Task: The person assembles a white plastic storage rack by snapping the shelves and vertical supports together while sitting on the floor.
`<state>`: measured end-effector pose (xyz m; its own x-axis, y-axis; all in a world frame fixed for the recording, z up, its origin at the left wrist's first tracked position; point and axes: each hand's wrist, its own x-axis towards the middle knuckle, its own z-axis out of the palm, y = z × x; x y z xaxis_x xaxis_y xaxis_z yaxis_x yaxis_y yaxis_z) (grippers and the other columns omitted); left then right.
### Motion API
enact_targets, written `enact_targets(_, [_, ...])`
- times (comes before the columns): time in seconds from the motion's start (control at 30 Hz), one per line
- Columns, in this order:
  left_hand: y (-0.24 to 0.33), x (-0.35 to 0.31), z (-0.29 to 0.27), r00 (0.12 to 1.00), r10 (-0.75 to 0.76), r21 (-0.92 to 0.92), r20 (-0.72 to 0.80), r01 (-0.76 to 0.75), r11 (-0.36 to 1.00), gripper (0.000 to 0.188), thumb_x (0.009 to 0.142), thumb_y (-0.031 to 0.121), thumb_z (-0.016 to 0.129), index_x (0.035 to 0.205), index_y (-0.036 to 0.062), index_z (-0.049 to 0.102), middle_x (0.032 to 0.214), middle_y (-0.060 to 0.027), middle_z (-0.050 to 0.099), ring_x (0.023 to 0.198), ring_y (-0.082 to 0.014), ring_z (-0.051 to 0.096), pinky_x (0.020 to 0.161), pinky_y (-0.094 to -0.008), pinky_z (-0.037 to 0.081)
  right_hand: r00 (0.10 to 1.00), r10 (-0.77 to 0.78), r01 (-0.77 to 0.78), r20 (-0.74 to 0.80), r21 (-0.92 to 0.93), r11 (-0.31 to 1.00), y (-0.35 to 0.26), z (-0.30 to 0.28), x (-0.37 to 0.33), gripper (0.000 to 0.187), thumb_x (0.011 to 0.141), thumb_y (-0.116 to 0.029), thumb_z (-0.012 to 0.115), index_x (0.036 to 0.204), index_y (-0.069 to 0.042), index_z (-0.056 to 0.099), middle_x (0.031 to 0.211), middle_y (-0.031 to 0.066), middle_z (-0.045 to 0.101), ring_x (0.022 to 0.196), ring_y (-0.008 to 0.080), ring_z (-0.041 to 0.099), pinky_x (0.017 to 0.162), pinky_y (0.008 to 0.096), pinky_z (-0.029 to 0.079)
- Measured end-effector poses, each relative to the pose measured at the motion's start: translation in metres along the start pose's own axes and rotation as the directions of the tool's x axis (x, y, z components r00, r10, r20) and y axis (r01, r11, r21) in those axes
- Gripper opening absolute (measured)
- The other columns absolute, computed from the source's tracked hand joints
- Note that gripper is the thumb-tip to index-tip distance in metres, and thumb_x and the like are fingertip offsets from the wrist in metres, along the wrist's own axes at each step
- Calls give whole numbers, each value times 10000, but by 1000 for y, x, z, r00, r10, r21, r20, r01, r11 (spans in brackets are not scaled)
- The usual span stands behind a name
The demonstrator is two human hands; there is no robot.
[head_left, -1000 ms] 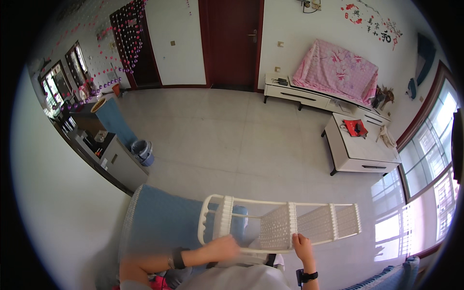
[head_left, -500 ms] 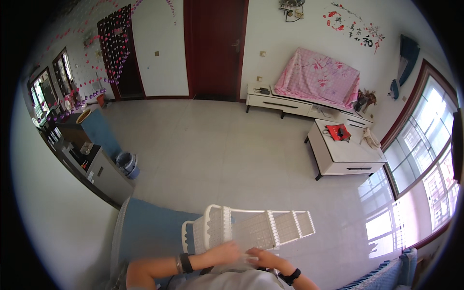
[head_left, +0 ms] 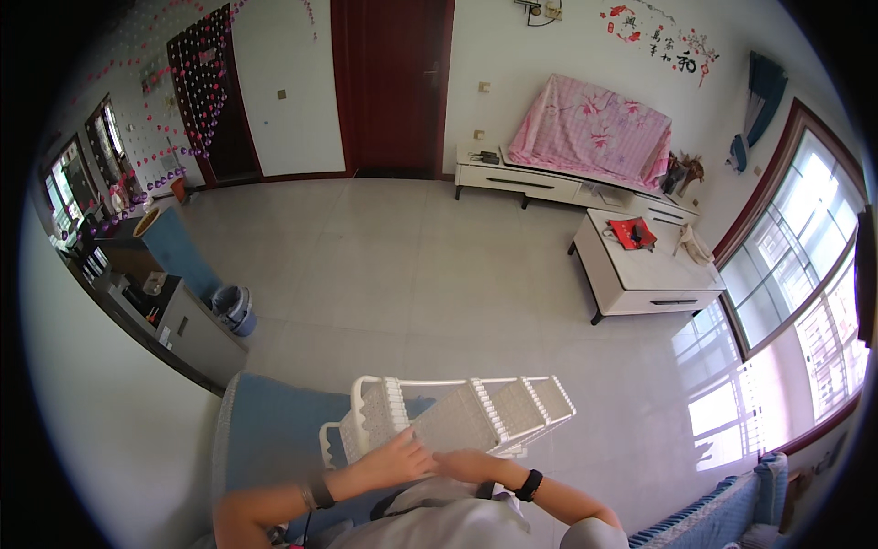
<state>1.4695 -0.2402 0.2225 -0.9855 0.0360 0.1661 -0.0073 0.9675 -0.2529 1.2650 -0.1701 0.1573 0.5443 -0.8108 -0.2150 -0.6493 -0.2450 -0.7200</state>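
A white multi-tier rack (head_left: 442, 411) with mesh shelves and scalloped trim stands directly in front of me, stretching to the right in view. My left hand (head_left: 399, 460) is at its near side, fingers bent and closed, the tips close to the rack's frame. Beside it, my right hand (head_left: 468, 466) is curled, with its fingertips almost meeting the left hand. What the fingers hold, if anything, is too small or hidden to make out. Both wrists wear dark bands.
A blue-covered seat (head_left: 274, 425) lies at my left, beside the rack. Farther left are a grey cabinet (head_left: 201, 331) and a blue bin (head_left: 240, 316). A white coffee table (head_left: 640, 291) stands at the far right, with a blue slatted piece (head_left: 704, 512) at the lower right.
The view has tilted and shifted slightly, and the rack now appears farther left. My hands have drawn closer together, the left one nearer the rack's frame.
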Motion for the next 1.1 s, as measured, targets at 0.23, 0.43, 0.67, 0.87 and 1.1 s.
enact_targets(0.23, [7, -36, 1, 926, -371, -196, -70, 352, 915, 277, 824, 287, 597, 967, 53, 558, 1013, -75, 542, 1175, -259, 449, 1023, -498, 290, 994, 107, -107, 23, 16, 994, -3, -17, -21, 417, 874, -440, 485, 987, -52, 589, 806, 242, 607, 809, 407, 581, 714, 477, 454])
enact_targets(0.43, [9, -4, -18, 995, 31, -184, 96, -13, 983, 145, 817, 227, 571, 755, 98, 549, 752, -14, 548, 818, -157, 551, 855, -320, 408, 984, 17, -61, 180, 247, 967, -24, -17, -18, 399, 855, -379, 515, 980, -11, 606, 806, 241, 617, 729, 379, 584, 693, 409, 470])
enact_targets(0.67, [5, 15, -5, 1000, -24, -391, -1, 21, 920, 330, 789, 398, 623, 699, 89, 555, 655, -8, 541, 650, -171, 525, 663, -287, 395, 995, 69, -102, 79, 579, 809, -11, -11, -36, 382, 926, -320, 478, 1099, 16, 533, 983, 160, 610, 887, 209, 556, 810, 331, 432])
enact_targets(0.87, [-18, 16, -21, 999, -54, -423, -1, 48, 905, 321, 782, 376, 646, 660, 88, 574, 625, -28, 546, 611, -189, 525, 637, -295, 395, 991, -62, 125, -120, 630, 766, 1, -9, -27, 292, 948, -229, 466, 1067, 33, 518, 912, 154, 590, 846, 196, 536, 785, 333, 426])
enact_targets(1.1, [-45, 24, -70, 999, -48, -396, 2, 45, 917, 299, 770, 340, 671, 667, 88, 548, 613, -27, 517, 615, -182, 504, 635, -298, 362, 963, -101, 212, -250, 470, 857, -29, -30, -22, 309, 951, -257, 441, 1105, -2, 523, 903, 186, 599, 835, 320, 561, 780, 381, 434])
